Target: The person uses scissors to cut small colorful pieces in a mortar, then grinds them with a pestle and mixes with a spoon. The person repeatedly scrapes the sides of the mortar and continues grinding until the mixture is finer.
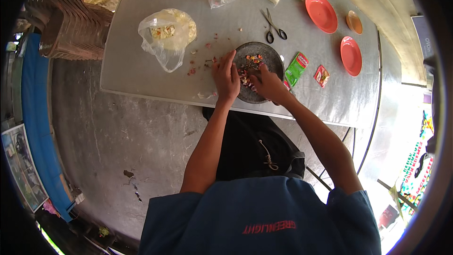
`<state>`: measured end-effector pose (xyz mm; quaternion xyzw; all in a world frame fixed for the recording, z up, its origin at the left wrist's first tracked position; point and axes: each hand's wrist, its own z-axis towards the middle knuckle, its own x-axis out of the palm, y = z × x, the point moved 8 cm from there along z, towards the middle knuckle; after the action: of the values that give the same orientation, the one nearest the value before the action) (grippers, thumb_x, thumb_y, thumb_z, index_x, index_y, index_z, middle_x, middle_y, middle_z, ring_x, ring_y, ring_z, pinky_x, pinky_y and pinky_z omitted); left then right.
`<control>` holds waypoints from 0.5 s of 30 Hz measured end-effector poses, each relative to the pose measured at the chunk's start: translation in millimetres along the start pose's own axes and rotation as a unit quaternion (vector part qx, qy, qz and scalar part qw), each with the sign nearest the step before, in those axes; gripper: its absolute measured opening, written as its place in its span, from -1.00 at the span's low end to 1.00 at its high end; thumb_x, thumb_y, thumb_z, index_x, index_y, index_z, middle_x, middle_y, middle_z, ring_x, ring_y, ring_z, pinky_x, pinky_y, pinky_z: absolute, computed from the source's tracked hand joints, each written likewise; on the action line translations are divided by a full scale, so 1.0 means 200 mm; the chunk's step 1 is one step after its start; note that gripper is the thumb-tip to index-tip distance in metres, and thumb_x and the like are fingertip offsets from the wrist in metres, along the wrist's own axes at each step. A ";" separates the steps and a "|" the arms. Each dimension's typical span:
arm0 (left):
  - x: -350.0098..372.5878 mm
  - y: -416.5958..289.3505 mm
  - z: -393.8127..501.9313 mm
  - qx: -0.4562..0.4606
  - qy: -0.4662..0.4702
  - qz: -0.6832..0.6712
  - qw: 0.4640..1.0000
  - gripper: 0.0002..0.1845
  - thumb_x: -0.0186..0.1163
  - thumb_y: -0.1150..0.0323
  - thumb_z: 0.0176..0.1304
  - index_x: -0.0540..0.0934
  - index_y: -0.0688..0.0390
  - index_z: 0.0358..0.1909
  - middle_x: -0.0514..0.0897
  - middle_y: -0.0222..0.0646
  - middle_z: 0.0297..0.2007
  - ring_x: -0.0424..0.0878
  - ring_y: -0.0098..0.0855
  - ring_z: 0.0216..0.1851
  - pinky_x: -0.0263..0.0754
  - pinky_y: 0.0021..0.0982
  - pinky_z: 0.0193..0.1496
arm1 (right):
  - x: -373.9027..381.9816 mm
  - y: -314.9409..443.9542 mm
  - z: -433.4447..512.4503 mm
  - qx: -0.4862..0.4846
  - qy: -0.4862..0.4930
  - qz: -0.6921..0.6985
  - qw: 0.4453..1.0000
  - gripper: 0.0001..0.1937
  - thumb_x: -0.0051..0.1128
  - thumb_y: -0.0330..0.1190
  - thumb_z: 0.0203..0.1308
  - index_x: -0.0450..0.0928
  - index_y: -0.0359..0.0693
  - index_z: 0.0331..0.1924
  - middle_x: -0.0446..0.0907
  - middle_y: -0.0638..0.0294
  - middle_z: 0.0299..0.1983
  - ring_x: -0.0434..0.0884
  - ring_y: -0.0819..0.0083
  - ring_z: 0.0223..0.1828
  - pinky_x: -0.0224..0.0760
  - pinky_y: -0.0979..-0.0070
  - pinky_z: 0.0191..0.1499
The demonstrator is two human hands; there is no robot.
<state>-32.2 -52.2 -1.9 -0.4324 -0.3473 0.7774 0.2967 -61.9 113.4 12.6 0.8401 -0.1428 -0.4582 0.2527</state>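
Observation:
A round, shallow grey stone mortar (pixel 252 96) lies near the front edge of a metal-topped table. In it are chopped red and orange pieces (pixel 254 57), probably chilli, and pale purple-white pieces (pixel 245 79) that look like shallot. My left hand (pixel 226 79) braces the mortar's left rim, its fingers stretched along the edge. Over the bowl, my right hand (pixel 270 85) is closed around what looks like a pestle, mostly hidden by the hand. A green seasoning packet (pixel 296 69) lies just right of the mortar.
Black-handled scissors (pixel 271 28) lie beyond the mortar. A clear bag of pale cut food (pixel 166 30) sits left, among reddish peel scraps (pixel 191 72). Red plates (pixel 321 13), an orange bowl (pixel 354 22) and a small red sachet (pixel 321 76) are right. Stacked brown chairs (pixel 70 24) stand beyond the table's left end.

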 end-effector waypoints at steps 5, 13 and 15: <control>0.01 0.01 -0.02 -0.020 0.026 0.015 0.999 -0.51 0.05 0.51 0.41 0.53 0.11 0.37 0.65 -0.24 0.24 0.59 -0.24 0.12 0.25 -0.21 0.26 | -0.09 0.02 -0.07 0.003 -0.035 0.001 0.999 -0.53 0.16 -0.13 0.41 0.32 -0.40 0.07 0.68 -0.31 -0.40 0.70 -0.34 -0.31 0.54 -0.19 -0.22; 0.04 0.03 -0.02 -0.023 0.043 0.016 0.999 -0.50 0.02 0.48 0.45 0.48 0.11 0.41 0.61 -0.22 0.27 0.53 -0.20 0.18 0.22 -0.18 0.31 | 0.17 0.06 -0.14 0.014 -0.031 -0.048 0.998 -0.55 0.11 -0.17 0.41 0.32 -0.37 0.13 0.68 -0.26 -0.43 0.72 -0.27 -0.37 0.60 -0.16 -0.28; 0.05 0.03 -0.01 -0.014 0.042 -0.003 0.999 -0.50 0.01 0.48 0.46 0.46 0.12 0.42 0.61 -0.20 0.27 0.49 -0.14 0.21 0.20 -0.15 0.33 | 0.16 0.05 -0.09 0.038 -0.043 -0.038 0.998 -0.54 0.11 -0.17 0.40 0.32 -0.37 0.15 0.69 -0.24 -0.42 0.73 -0.26 -0.36 0.60 -0.17 -0.27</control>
<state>-35.3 -47.9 -11.9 -0.4679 -0.3464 0.7529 0.3070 -29.8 94.3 3.3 0.8338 -0.1386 -0.4971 0.1961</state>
